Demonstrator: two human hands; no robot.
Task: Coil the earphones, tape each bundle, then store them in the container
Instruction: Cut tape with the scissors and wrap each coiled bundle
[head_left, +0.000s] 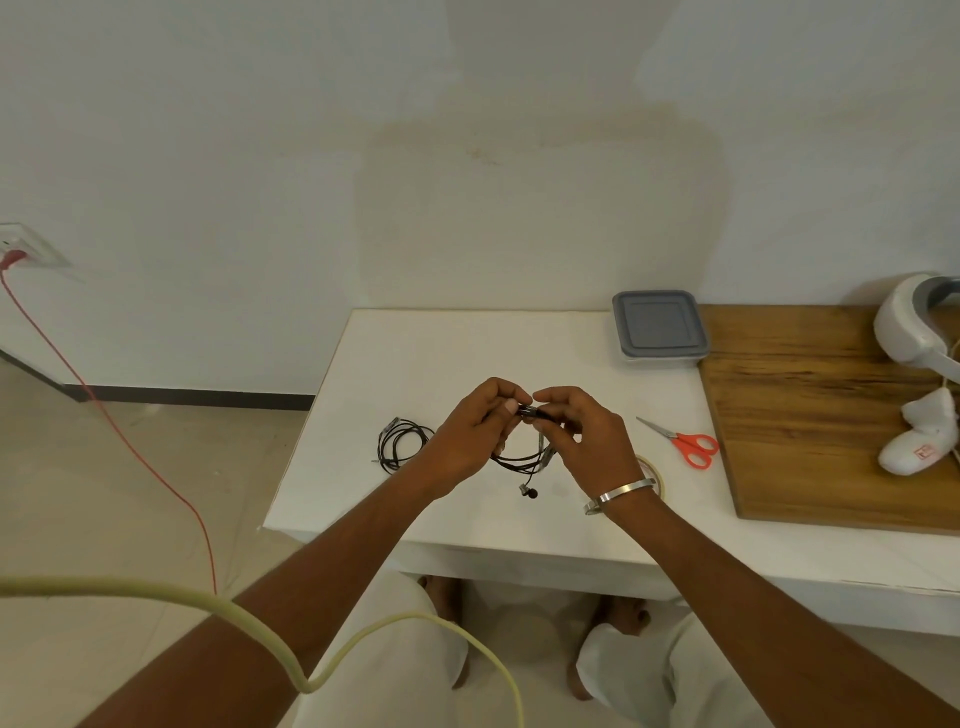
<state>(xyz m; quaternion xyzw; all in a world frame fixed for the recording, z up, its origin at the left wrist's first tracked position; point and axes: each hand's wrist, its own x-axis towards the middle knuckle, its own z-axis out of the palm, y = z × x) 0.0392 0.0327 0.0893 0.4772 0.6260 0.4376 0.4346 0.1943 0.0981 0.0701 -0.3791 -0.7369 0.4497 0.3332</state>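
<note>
Risk: the coil is hanging loose below the hands with an earbud dangling free; if either pinch is easing off, I would expect the loops to be springing open and the bundle to be coming undone before any tape is holding it.
Left hand: fingers are curling tight, the grip narrow, pinching the top of the black earphones over the counter.
Right hand: thumb and fingertips are closing narrowly on the same gathered top of the cord, just beside the left pinch; whether tape is already going round there I cannot tell.
Tape roll: lying on the counter, mostly hidden behind the right wrist, so reaching for it is meaning letting go with one hand.
Second earphones: sitting coiled on the counter just left of the left hand.
Scissors: lying to the right, near the wooden board.
Container: standing farthest back, well apart from the hands, its grey lid on, so it is needing opening before storing.
</note>
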